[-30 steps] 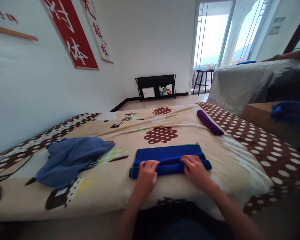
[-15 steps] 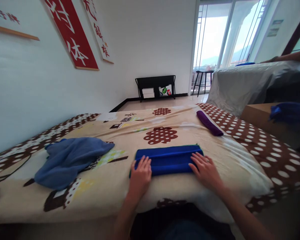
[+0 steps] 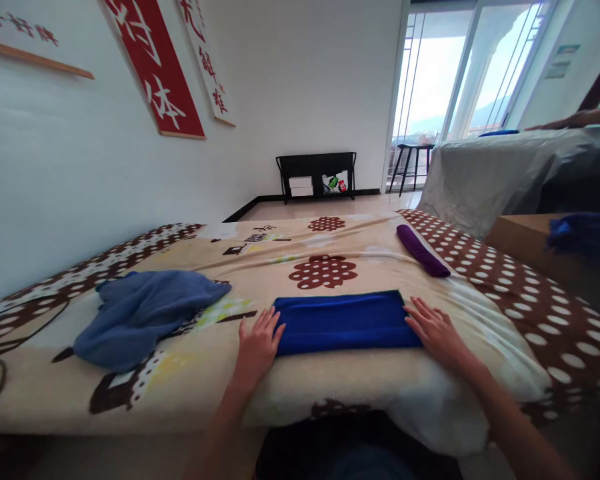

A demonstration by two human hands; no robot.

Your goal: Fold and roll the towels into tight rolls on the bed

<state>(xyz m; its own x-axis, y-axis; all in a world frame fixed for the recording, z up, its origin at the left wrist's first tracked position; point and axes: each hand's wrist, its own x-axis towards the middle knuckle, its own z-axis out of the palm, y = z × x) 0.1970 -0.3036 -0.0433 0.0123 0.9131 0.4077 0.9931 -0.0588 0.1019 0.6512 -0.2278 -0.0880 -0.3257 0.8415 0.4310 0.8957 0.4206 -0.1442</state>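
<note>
A dark blue towel (image 3: 347,325), folded into a flat rectangle, lies on the patterned blanket (image 3: 340,383) in front of me. At its left end rests my left hand (image 3: 259,340), fingers spread flat, fingertips at the towel's edge. My right hand (image 3: 433,330) is likewise open at the right end, its fingertips touching or just beside the edge; which one, I cannot tell. Neither hand grips anything. To the left is a crumpled grey-blue cloth (image 3: 147,317). A purple rolled cloth (image 3: 423,251) lies farther off to the right.
A dark cable (image 3: 3,380) loops over the bed's left side. At right stand a cardboard box (image 3: 517,230) with blue cloth (image 3: 585,233) and a plastic-covered table (image 3: 480,173), where another person's hand (image 3: 555,125) rests near a blue item (image 3: 499,133). A black rack (image 3: 316,163) stands at the far wall.
Both hands have moved outward from on top of the towel to its two ends. The towel looks flatter and smoother. The view has shifted slightly.
</note>
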